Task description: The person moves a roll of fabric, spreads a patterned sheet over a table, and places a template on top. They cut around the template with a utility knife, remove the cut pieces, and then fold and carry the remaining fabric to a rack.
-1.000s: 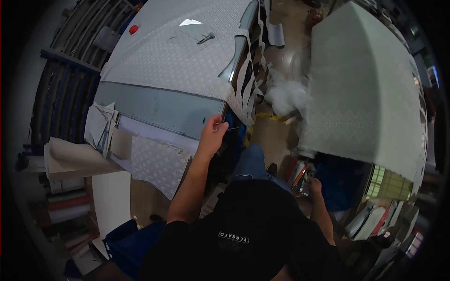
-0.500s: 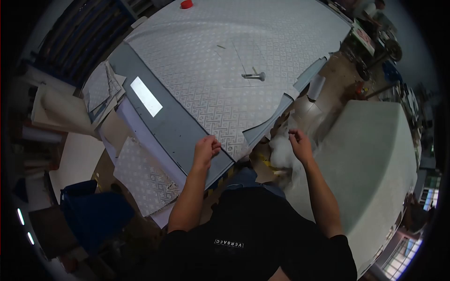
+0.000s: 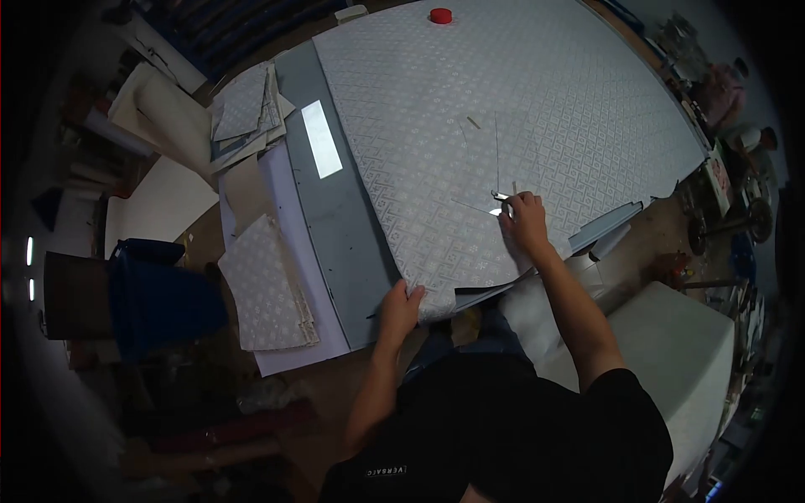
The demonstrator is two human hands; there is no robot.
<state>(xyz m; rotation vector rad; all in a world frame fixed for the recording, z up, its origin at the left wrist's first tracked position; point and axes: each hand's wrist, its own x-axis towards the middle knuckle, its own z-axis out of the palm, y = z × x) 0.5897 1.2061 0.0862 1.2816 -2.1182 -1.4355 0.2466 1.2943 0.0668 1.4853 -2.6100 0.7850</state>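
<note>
Where the fingers point(image 3: 513, 204) of the right hand point(image 3: 524, 220) bend together, they close on a small metal tool point(image 3: 499, 198), which rests on the patterned fabric point(image 3: 470, 101). The left hand point(image 3: 401, 303) lies on the fabric's near corner w/ fingers slightly apart; cannot tell if they pinch it. The fabric covers most of the grey table point(image 3: 335, 226). 1 red round thing point(image 3: 440, 15) sits at the far edge, and 1 stack of fabric pieces point(image 3: 243, 109) at the far-left corner.

Red cap point(image 3: 440, 15) at the far side, stacked offcuts point(image 3: 241, 113) left, blue bin point(image 3: 159, 293) on the floor.
</note>
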